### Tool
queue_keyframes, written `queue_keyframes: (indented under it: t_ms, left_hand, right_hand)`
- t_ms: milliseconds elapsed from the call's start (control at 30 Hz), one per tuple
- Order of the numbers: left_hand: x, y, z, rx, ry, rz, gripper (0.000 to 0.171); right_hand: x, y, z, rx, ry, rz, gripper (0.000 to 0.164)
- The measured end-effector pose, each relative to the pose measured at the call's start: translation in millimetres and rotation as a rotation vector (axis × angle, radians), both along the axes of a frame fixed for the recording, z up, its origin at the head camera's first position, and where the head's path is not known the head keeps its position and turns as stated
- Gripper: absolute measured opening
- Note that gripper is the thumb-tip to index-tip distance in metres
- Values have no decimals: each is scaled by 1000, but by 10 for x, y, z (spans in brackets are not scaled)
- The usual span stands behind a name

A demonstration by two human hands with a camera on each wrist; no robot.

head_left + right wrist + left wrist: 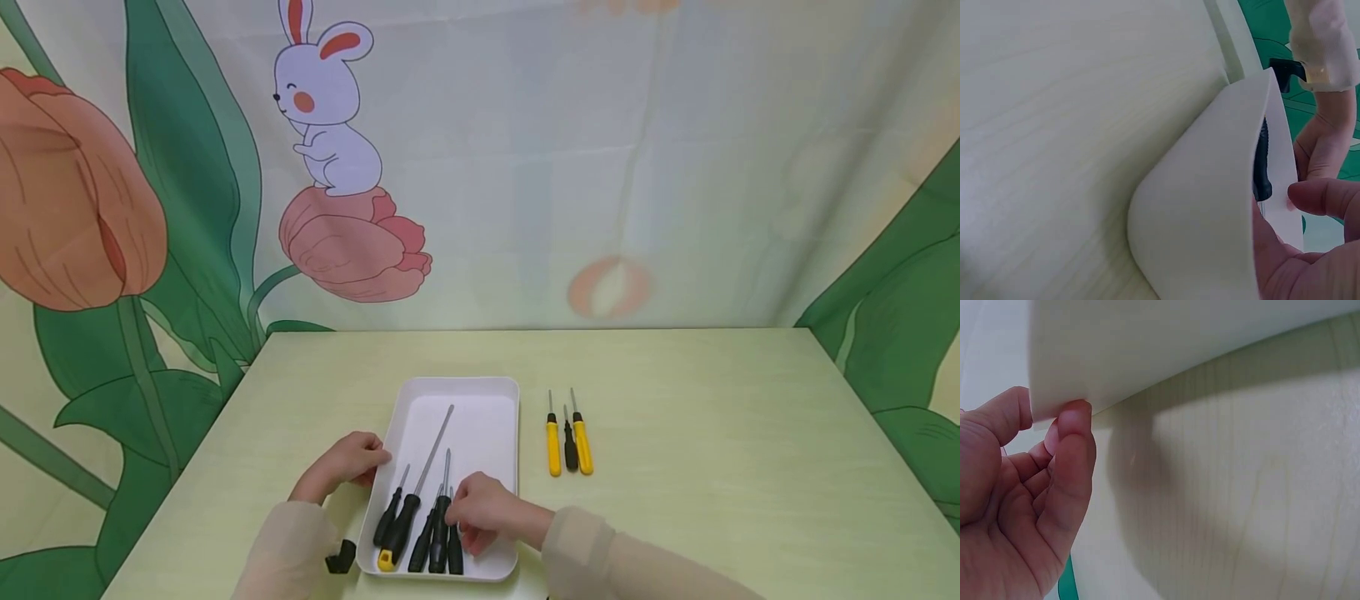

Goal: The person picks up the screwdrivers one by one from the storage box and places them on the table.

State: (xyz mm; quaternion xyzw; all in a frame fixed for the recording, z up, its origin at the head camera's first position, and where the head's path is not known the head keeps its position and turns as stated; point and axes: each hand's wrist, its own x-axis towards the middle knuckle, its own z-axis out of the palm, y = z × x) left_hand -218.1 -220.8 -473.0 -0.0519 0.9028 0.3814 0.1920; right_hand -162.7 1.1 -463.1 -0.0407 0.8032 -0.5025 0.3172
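Note:
A white tray (486, 425) lies on the table, holding several black-handled screwdrivers with their shafts pointing away. One long screwdriver (405, 521) has a yellow handle end. My left hand (352, 457) pinches the tray's left rim; in the left wrist view, thumb and fingers (1072, 462) meet across its edge. Inside the tray, my right hand (483, 512) is curled at the rightmost black screwdriver (455, 552) and pinches it near the top of its handle. In the right wrist view a black handle (1263, 165) shows beside the thumb, while the tray wall hides the other fingertips.
Right of the tray, two yellow-handled screwdrivers (553, 450) flank a small black screwdriver (571, 450) on the pale wooden table (712, 467). A black block-like piece (341, 557) is by the left sleeve. A printed curtain (510, 167) hangs behind the table's far edge.

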Motion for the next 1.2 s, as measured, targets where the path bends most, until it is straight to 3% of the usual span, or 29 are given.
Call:
queue_keyframes:
  t_ms: [733, 1200]
  left_hand:
    - [6, 4, 7, 5, 14, -7, 14]
    - [24, 9, 31, 17, 16, -13, 14]
  right_hand:
    - [76, -47, -54, 120, 94, 25, 13]
    - [66, -86, -167, 184, 215, 46, 18]
